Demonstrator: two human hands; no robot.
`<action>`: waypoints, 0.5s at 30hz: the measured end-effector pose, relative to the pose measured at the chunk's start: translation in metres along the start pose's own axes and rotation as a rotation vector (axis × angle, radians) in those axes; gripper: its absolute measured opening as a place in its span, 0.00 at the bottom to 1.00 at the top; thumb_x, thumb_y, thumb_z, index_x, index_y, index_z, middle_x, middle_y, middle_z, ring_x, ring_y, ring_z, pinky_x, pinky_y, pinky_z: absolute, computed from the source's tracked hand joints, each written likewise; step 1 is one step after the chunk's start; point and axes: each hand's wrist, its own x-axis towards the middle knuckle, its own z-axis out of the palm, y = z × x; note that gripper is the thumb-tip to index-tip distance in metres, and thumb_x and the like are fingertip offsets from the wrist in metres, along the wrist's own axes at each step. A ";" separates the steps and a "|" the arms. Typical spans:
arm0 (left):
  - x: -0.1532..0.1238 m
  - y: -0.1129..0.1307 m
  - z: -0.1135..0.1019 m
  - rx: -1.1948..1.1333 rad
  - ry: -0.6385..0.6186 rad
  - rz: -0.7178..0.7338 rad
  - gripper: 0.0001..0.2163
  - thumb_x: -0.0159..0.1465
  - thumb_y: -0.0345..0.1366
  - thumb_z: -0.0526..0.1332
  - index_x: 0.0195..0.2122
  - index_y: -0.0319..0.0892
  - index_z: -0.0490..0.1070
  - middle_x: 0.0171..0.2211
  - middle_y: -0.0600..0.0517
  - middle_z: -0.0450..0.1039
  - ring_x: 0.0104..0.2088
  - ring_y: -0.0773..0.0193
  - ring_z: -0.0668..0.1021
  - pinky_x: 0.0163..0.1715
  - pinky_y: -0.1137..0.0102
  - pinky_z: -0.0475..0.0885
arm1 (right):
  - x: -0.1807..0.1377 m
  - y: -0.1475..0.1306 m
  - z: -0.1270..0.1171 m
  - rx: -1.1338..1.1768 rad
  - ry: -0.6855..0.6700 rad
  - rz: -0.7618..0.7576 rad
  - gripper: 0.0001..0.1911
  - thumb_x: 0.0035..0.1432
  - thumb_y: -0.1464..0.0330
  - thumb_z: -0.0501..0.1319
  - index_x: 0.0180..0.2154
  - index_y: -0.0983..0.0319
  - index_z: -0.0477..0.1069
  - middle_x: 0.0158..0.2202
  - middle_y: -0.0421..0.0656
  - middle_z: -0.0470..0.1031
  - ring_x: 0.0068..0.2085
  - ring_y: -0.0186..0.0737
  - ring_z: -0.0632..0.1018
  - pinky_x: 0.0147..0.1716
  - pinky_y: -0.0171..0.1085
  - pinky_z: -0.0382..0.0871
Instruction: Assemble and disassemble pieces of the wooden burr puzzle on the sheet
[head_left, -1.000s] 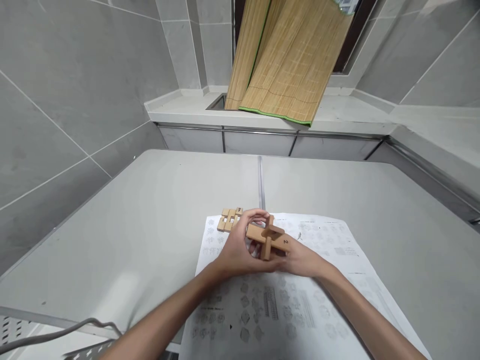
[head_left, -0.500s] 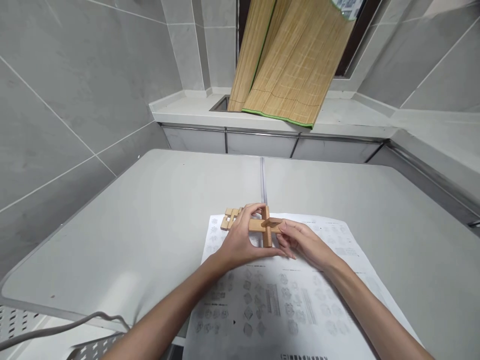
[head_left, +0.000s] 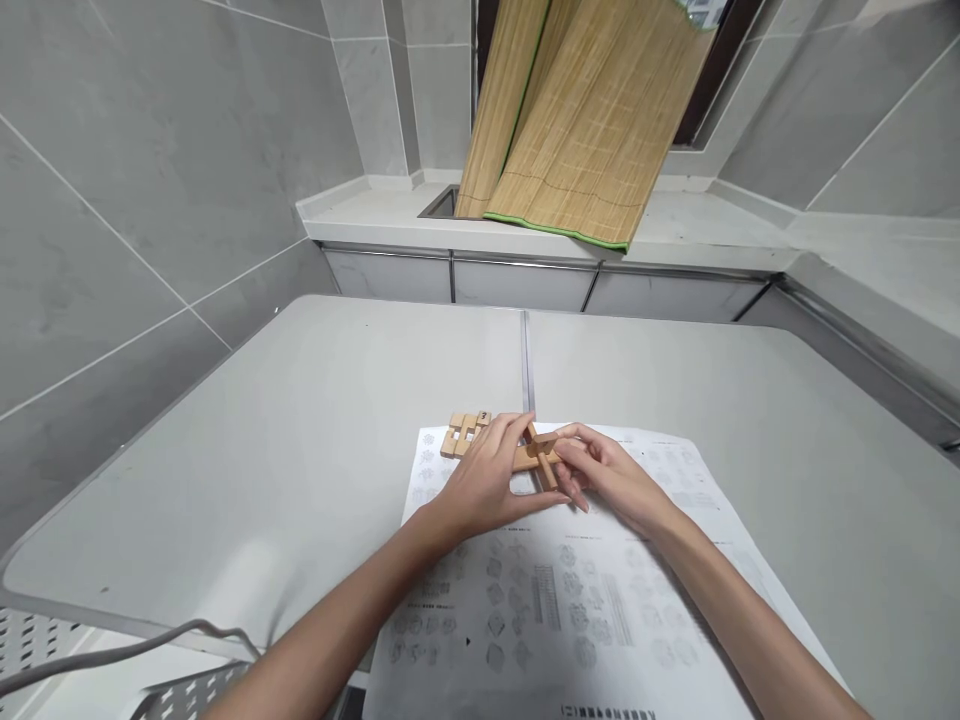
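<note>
Between my hands is a cross-shaped wooden puzzle [head_left: 549, 472] made of interlocked light-brown bars. My left hand [head_left: 487, 478] grips it from the left, fingers over the far end of the crossing bar and thumb at the near end. My right hand [head_left: 596, 465] pinches the puzzle's right end with thumb and fingers. Just beyond my left hand, several notched wooden pieces [head_left: 459, 437] lie side by side at the sheet's far left corner; one carries a dark mark like a 3. Part of the puzzle is hidden behind my left fingers.
A large printed sheet [head_left: 540, 640] with small puzzle drawings lies under my hands on the white folding table [head_left: 337, 400]. Behind stands a ledge [head_left: 375, 218] with a bamboo mat [head_left: 577, 130] hanging over it. A grey cable [head_left: 127, 650] runs at the lower left.
The crossing bar of the puzzle has tilted, its near end swinging to the right. My left fingers have shifted slightly, and more of the loose notched pieces now shows.
</note>
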 end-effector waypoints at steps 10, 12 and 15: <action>0.002 -0.001 -0.001 0.037 0.037 0.005 0.39 0.59 0.58 0.74 0.65 0.47 0.63 0.54 0.43 0.73 0.50 0.46 0.78 0.49 0.53 0.75 | -0.007 -0.013 -0.001 -0.146 -0.054 -0.046 0.20 0.71 0.47 0.62 0.43 0.58 0.69 0.17 0.29 0.65 0.17 0.31 0.60 0.23 0.35 0.57; 0.002 0.000 -0.002 0.051 0.038 0.019 0.38 0.59 0.57 0.73 0.64 0.47 0.64 0.53 0.43 0.74 0.49 0.47 0.78 0.48 0.54 0.75 | -0.007 -0.015 -0.002 -0.154 -0.070 -0.028 0.20 0.71 0.48 0.62 0.43 0.58 0.69 0.16 0.28 0.62 0.17 0.30 0.56 0.22 0.34 0.51; 0.002 0.001 -0.004 0.047 0.034 0.046 0.37 0.59 0.56 0.74 0.65 0.47 0.63 0.54 0.43 0.74 0.51 0.46 0.78 0.51 0.53 0.74 | -0.007 -0.015 -0.005 -0.147 -0.091 -0.015 0.20 0.70 0.48 0.62 0.43 0.58 0.69 0.16 0.28 0.62 0.17 0.29 0.56 0.21 0.34 0.50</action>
